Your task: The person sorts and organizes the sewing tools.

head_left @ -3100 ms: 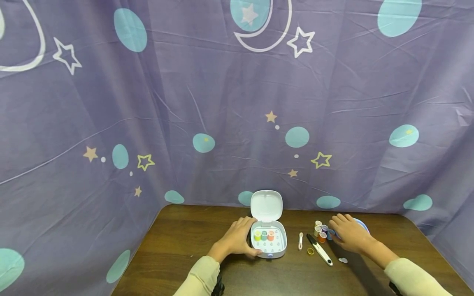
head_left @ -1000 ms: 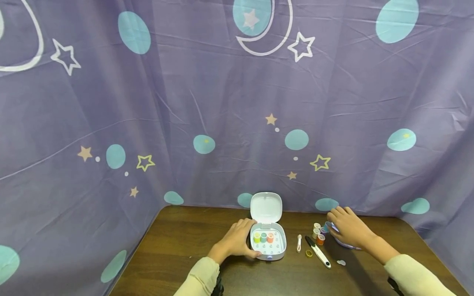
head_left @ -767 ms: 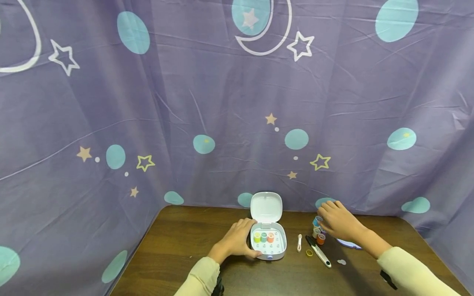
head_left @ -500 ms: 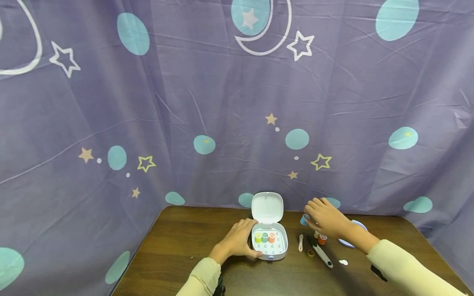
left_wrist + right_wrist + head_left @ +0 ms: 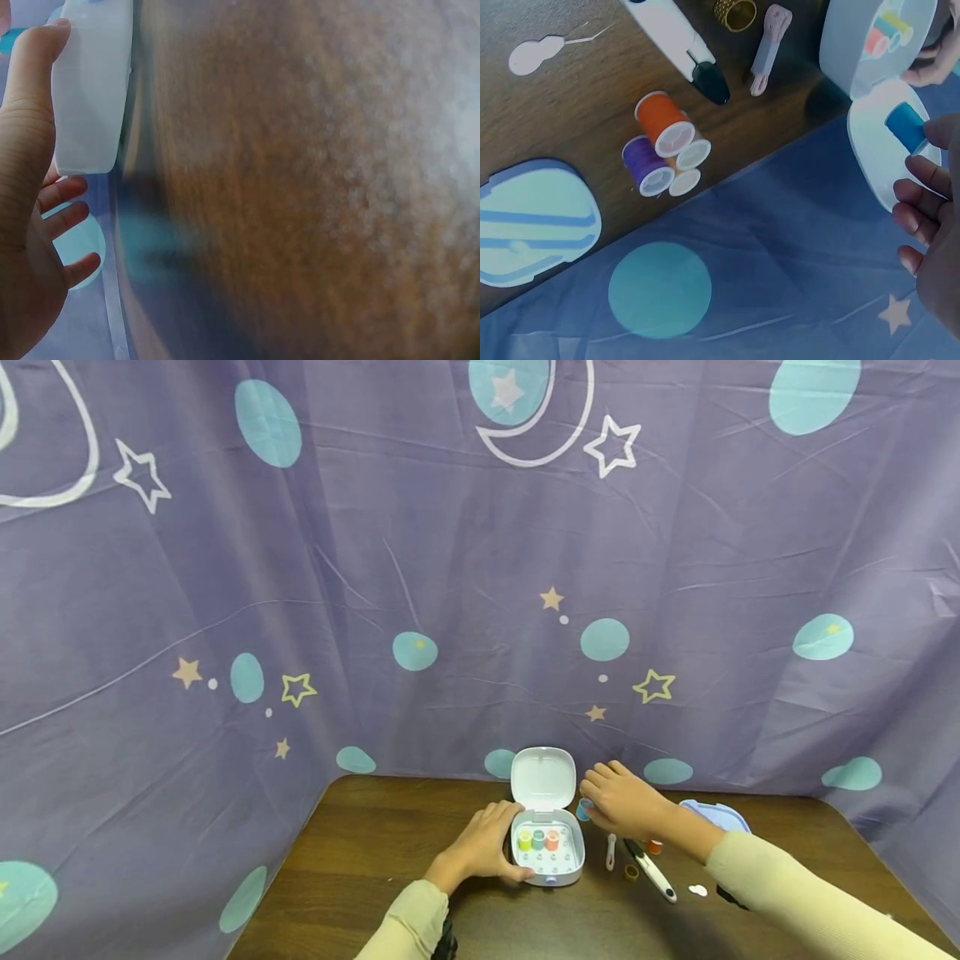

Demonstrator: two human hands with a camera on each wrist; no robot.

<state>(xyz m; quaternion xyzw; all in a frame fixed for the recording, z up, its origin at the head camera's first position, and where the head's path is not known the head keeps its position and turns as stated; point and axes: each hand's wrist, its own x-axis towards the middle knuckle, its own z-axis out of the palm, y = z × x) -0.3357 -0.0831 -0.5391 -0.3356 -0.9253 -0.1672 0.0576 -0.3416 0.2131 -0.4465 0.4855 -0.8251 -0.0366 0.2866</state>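
Observation:
A white sewing box (image 5: 551, 880) stands on the table with its lid (image 5: 543, 777) raised. Yellow (image 5: 525, 841), teal (image 5: 538, 840) and coral (image 5: 552, 840) thread spools sit in a row on its pegs; other pegs are bare. My left hand (image 5: 480, 850) grips the box's left side, thumb at the front corner and fingers toward the back. Close to the box's right rear, my right hand (image 5: 626, 800) pinches a blue thread spool (image 5: 906, 127) between thumb and fingertips, above the table.
Orange (image 5: 660, 124), purple (image 5: 646, 166) and pale spools cluster right of the box. Nearby lie a white tool with a black tip (image 5: 709, 81), a gold thimble (image 5: 736, 13), a thread bundle (image 5: 771, 49), a needle threader (image 5: 536, 54) and a pale-blue tray (image 5: 536, 229).
My right hand has lifted the blue spool from beside the other spools and carried it left toward the box. My left hand stays on the box.

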